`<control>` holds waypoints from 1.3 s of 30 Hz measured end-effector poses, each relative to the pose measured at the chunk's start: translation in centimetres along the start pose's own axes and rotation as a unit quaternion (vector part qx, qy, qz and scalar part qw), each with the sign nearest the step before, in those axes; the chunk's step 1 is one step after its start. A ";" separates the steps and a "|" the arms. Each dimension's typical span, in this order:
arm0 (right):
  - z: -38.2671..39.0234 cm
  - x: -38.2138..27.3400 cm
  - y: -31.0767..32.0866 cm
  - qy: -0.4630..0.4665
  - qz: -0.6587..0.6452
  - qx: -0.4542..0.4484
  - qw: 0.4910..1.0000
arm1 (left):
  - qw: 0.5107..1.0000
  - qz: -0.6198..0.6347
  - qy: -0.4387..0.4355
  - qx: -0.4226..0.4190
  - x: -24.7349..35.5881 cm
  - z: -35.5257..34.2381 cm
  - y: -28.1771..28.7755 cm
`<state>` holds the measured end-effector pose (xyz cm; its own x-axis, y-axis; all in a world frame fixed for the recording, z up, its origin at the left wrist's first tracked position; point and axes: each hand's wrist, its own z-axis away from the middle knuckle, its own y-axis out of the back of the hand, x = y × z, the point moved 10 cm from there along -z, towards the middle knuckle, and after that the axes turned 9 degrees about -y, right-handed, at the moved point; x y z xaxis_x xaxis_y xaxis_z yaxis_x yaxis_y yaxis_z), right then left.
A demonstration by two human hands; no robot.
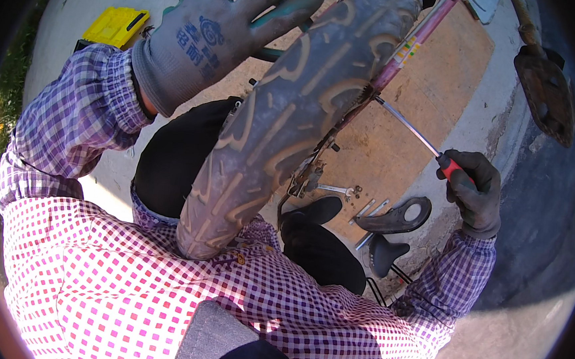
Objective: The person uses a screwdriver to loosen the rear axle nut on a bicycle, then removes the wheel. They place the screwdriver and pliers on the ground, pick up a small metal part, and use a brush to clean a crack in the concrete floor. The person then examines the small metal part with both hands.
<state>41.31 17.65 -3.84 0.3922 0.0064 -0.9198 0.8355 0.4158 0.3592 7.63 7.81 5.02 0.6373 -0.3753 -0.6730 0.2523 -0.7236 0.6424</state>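
Observation:
A bicycle wheel with a grey, patterned tyre (306,107) stands upright between my knees, leaning away to the upper right. My left hand (227,38), in a grey and green work glove, is beside the tyre's upper left side with its fingers stretched apart and nothing in them. In my gloved right hand (476,196) is a screwdriver (411,127) with a red and black handle. Its shaft points up and left, the tip meeting the lower end of the bike's pink frame tube (409,54) by the chain. Exactly what the tip touches is too small to tell.
On the brown board (435,76) under the bike lie a wrench (333,189) and small metal parts. To their right are a dark curved cover (401,217) and a black saddle (386,253). A yellow case (115,27) sits far left, a shovel (545,94) far right.

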 end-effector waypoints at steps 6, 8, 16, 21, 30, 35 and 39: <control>-0.5 -0.1 -0.8 -0.011 -0.001 0.000 1.000 | 0.991 -0.112 -0.018 0.065 0.1 0.4 -0.7; -0.7 -0.2 -1.1 -0.008 -0.003 0.003 1.000 | 0.992 -0.114 -0.016 0.058 0.3 0.5 -0.9; -1.1 0.1 -2.4 0.010 -0.003 0.004 1.000 | 1.000 0.005 -0.016 -0.002 -0.4 1.7 -1.5; -0.8 1.0 -2.2 -0.008 -0.019 0.012 1.000 | 0.999 0.034 0.010 0.011 -0.2 2.3 -1.7; -0.8 1.5 -2.8 0.004 -0.026 -0.004 1.000 | 0.993 -0.070 -0.030 0.093 0.6 3.0 -1.6; -1.0 1.6 -3.0 0.000 -0.033 -0.011 0.999 | 0.991 -0.085 -0.023 0.104 0.7 3.1 -1.8; -1.2 1.5 -3.1 0.011 -0.037 -0.015 0.999 | 0.992 -0.068 -0.004 0.108 1.0 3.1 -1.3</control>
<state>38.81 17.43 -6.49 0.3216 -0.0060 -0.9468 0.8497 0.4432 0.2858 5.70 6.60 2.40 0.6019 -0.2697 -0.7516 0.1726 -0.8751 0.4522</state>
